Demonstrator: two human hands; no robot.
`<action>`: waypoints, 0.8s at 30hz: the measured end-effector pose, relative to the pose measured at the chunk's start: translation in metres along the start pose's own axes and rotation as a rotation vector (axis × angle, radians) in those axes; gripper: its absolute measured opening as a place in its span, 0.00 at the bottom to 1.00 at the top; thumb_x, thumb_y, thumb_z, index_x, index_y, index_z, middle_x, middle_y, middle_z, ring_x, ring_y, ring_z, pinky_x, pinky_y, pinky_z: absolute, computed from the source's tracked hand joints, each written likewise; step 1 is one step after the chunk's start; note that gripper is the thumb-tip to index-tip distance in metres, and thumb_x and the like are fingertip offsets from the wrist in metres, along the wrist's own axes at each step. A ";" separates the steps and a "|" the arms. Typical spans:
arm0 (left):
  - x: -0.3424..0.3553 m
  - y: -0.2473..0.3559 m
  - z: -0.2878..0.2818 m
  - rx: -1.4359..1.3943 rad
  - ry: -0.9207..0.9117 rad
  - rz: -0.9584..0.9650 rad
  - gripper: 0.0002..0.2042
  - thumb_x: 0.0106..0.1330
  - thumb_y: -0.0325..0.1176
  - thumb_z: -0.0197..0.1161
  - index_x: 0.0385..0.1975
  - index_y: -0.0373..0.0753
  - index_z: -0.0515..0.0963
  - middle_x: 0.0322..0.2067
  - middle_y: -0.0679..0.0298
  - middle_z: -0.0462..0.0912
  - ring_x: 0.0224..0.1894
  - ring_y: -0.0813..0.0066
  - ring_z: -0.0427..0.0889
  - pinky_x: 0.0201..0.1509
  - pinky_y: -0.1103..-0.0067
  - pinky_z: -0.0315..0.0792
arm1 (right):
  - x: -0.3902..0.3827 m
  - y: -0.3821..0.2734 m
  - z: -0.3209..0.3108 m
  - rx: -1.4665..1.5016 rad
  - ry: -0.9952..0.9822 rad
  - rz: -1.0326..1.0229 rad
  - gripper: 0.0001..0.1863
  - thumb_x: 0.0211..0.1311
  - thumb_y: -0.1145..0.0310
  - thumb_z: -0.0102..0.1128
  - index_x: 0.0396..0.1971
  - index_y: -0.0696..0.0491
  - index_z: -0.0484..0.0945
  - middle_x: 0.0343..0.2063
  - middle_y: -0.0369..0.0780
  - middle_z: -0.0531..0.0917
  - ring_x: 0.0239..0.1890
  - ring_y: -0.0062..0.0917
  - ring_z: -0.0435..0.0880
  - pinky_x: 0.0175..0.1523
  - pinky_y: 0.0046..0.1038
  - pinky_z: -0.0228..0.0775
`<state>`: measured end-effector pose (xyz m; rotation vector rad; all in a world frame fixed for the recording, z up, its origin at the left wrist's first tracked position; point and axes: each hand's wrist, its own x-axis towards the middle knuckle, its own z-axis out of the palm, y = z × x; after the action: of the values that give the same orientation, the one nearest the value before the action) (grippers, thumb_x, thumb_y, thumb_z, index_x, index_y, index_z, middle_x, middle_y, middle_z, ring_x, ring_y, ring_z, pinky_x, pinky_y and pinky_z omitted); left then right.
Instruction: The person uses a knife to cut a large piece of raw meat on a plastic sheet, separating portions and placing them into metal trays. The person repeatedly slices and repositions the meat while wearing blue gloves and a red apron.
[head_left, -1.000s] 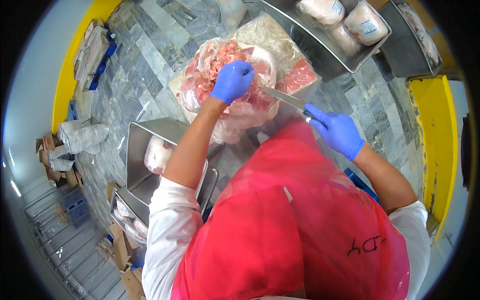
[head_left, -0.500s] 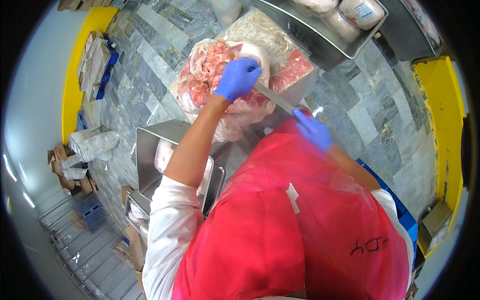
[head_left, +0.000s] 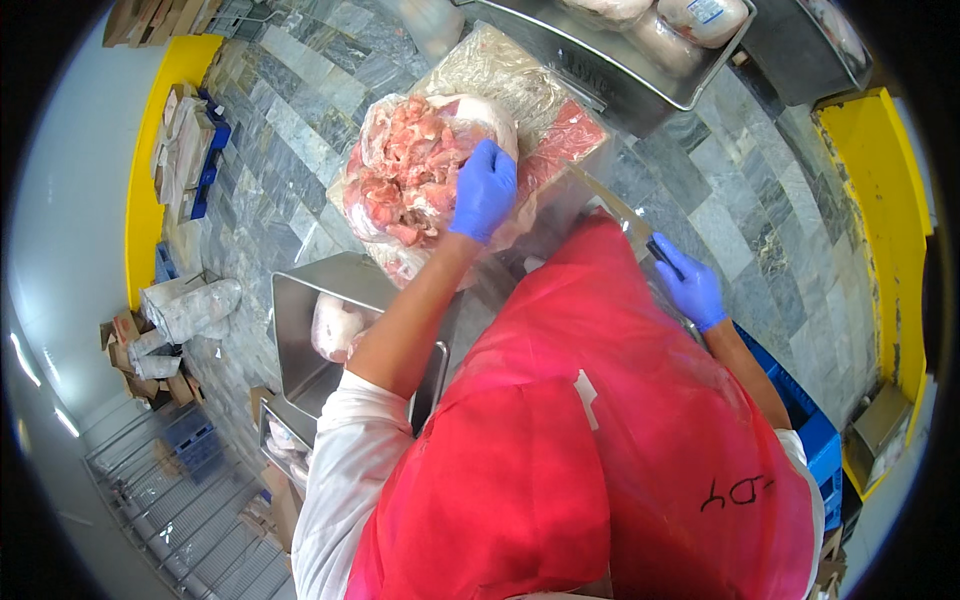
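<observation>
A mound of raw pink meat pieces (head_left: 410, 150) sits in clear plastic wrap (head_left: 500, 125) at the top middle. My left hand (head_left: 485, 192), in a blue glove, is closed against the mound's right side; what its fingers grip is hidden. My right hand (head_left: 692, 287), also gloved in blue, is wrapped round the dark handle of a knife (head_left: 615, 205). Its long blade points up and left, apart from the mound. Beneath the mound lies a plastic-covered block (head_left: 480, 62), with red meat (head_left: 570, 135) showing at its right end.
A metal tub (head_left: 640, 85) with wrapped pale pieces stands at the far right. Another metal tub (head_left: 295, 350) holding a pale piece is beside my left arm. Blue crates (head_left: 815, 440) stand by my right elbow. Yellow barriers (head_left: 860, 190) edge the tiled floor.
My right hand has drawn the knife back right and nearer to me, away from the meat. My left hand has shifted slightly nearer and stays closed at the mound. The view has shifted slightly.
</observation>
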<state>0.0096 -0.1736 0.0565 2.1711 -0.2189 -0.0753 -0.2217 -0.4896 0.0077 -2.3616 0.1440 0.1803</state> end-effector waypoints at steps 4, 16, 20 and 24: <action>-0.019 0.035 0.020 -0.059 -0.124 0.084 0.08 0.73 0.31 0.55 0.32 0.33 0.71 0.25 0.48 0.73 0.27 0.55 0.73 0.35 0.63 0.71 | 0.012 0.004 0.010 0.183 0.043 0.017 0.26 0.70 0.60 0.66 0.67 0.37 0.76 0.43 0.50 0.88 0.42 0.43 0.90 0.47 0.37 0.82; 0.021 0.067 0.061 -0.080 -0.289 0.232 0.07 0.72 0.32 0.55 0.37 0.35 0.72 0.31 0.39 0.78 0.37 0.32 0.79 0.38 0.53 0.72 | 0.047 0.039 -0.041 0.167 0.048 0.084 0.25 0.73 0.62 0.63 0.69 0.40 0.75 0.50 0.50 0.87 0.47 0.37 0.91 0.49 0.31 0.80; 0.029 0.061 0.095 -0.034 -0.397 0.314 0.08 0.71 0.33 0.56 0.37 0.35 0.73 0.34 0.39 0.80 0.39 0.35 0.80 0.42 0.52 0.74 | 0.065 0.031 -0.054 0.146 0.066 0.056 0.26 0.74 0.62 0.63 0.70 0.39 0.74 0.50 0.51 0.87 0.47 0.36 0.91 0.48 0.31 0.80; 0.021 0.048 0.107 0.081 -0.506 0.570 0.10 0.68 0.36 0.60 0.42 0.37 0.80 0.40 0.47 0.84 0.44 0.43 0.84 0.48 0.57 0.78 | 0.087 0.016 -0.068 0.110 0.035 0.045 0.27 0.73 0.61 0.64 0.70 0.39 0.73 0.47 0.52 0.88 0.44 0.40 0.91 0.46 0.34 0.80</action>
<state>0.0098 -0.2904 0.0349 2.0546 -1.1316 -0.2930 -0.1324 -0.5527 0.0295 -2.2540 0.2186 0.1491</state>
